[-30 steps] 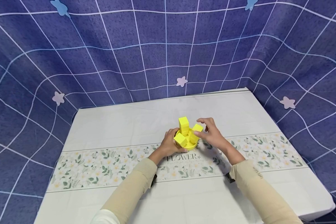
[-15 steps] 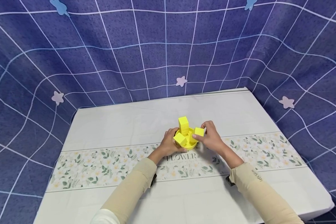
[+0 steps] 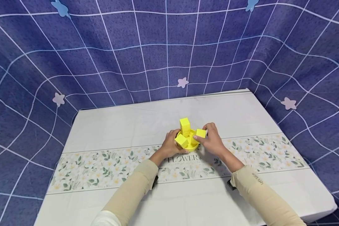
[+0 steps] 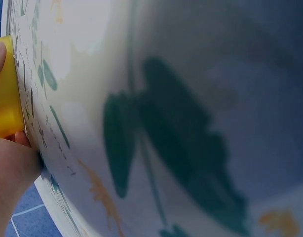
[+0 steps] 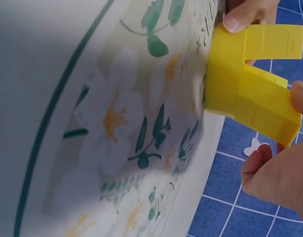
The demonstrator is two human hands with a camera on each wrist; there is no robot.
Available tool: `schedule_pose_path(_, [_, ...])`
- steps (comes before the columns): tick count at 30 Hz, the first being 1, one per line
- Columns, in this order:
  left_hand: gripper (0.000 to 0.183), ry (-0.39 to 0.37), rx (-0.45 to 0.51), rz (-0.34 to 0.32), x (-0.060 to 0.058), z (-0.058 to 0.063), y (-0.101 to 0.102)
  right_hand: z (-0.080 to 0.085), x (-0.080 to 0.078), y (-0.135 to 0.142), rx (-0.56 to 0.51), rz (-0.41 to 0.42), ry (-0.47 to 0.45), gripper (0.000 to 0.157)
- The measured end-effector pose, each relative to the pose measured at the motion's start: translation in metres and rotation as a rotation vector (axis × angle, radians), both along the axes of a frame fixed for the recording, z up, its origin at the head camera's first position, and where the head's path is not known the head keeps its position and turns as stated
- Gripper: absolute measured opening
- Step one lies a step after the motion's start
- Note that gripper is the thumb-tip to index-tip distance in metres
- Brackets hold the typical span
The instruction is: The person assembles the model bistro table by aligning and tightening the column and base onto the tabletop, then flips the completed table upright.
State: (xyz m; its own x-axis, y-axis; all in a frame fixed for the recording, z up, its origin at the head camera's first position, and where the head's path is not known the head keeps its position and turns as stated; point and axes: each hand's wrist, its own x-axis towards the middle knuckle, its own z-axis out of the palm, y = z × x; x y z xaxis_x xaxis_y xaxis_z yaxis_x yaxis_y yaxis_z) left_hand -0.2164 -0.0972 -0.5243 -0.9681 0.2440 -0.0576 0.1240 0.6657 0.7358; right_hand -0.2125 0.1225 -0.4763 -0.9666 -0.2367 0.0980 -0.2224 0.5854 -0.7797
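Observation:
A yellow round, shallow cup-like base [image 3: 191,148] stands on the printed cloth, with three upright yellow rectangular blocks set in it. My left hand [image 3: 169,143] grips the base from the left, thumb at its front side. In the left wrist view, only part of that hand [image 4: 13,170] and the yellow base [image 4: 7,101] shows at the edge. My right hand [image 3: 213,140] pinches the right block [image 3: 200,133], which leans outward. The right wrist view shows this block [image 5: 267,106] tilted away from the base, its lower end inside the rim. The back block [image 3: 185,125] is upright; the left block [image 3: 181,141] leans left.
A white cloth with a floral band and lettering covers the table [image 3: 101,125]. Behind and at both sides hangs a blue curtain [image 3: 115,56] with white grid lines and stars.
My right hand has lowered slightly and its fingers have closed on the right block, which has tipped further right. The left hand and base have stayed in place.

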Motion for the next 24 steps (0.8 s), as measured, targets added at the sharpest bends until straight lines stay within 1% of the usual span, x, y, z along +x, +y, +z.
schedule_pose_path(8, [0.107,0.0,-0.002,-0.004,0.0008,-0.0001,0.0003,-0.0015,0.0027,-0.0011,-0.011,-0.025,0.001,0.041])
schedule_pose_path(18, [0.108,-0.005,-0.007,-0.004,0.0,-0.0004,0.0014,-0.0004,0.0048,0.0003,-0.022,-0.025,0.003,0.041])
schedule_pose_path(24, [0.108,-0.007,0.004,-0.006,0.0006,0.0006,0.0013,0.0041,0.0054,0.0043,-0.051,-0.025,-0.014,0.043])
